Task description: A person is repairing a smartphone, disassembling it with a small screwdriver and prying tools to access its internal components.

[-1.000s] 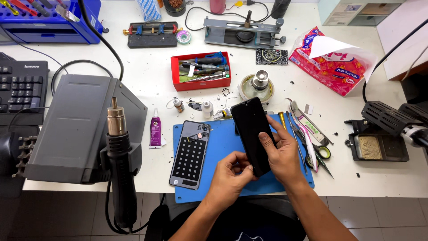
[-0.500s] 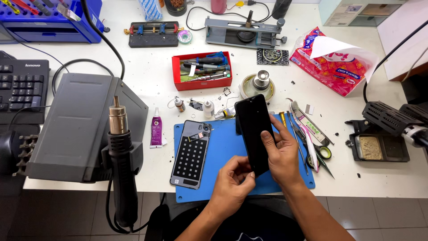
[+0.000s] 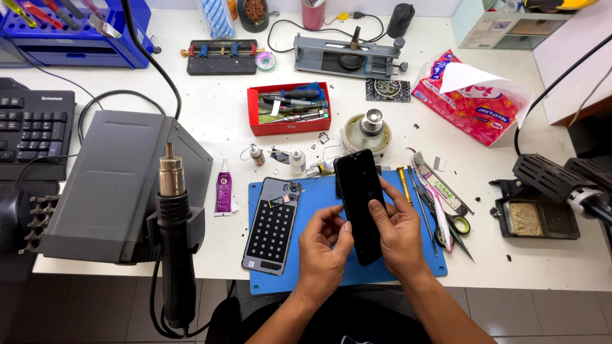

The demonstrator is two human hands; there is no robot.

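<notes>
A crumpled red-and-pink tissue pack (image 3: 475, 102) with a white sheet poking out lies at the far right of the white surface (image 3: 210, 137), an open red tray (image 3: 255, 121) of small tools sits mid-surface, and a small purple glue tube (image 3: 224, 186) rests just left of the blue work mat (image 3: 319, 194). A blue bin (image 3: 121, 48) stands at the far left corner, a black keyboard (image 3: 32, 134) runs off the left edge, and a grey hot-air station (image 3: 108, 178) with its nozzle wand (image 3: 171, 210) hangs over the near edge. The mat reaches right up to the near edge of the surface; bare white room shows between the station and the tray, while the strip right of the mat is crowded with tweezers, a toothbrush (image 3: 438, 204) and scissors. Over the mat, a black phone (image 3: 361, 191) is held tilted, its top end pointing away toward a round metal stand (image 3: 371, 124). The right hand (image 3: 398, 232) cradles the phone's lower half from the right, thumb across the dark glass, its grip clamped on the phone. The left hand (image 3: 324, 251) meets the phone's lower left edge with fingers curled and fingertips pinching that edge. A phone back cover (image 3: 274, 223) with a grid of dark squares lies flat on the mat just left of the hands.
</notes>
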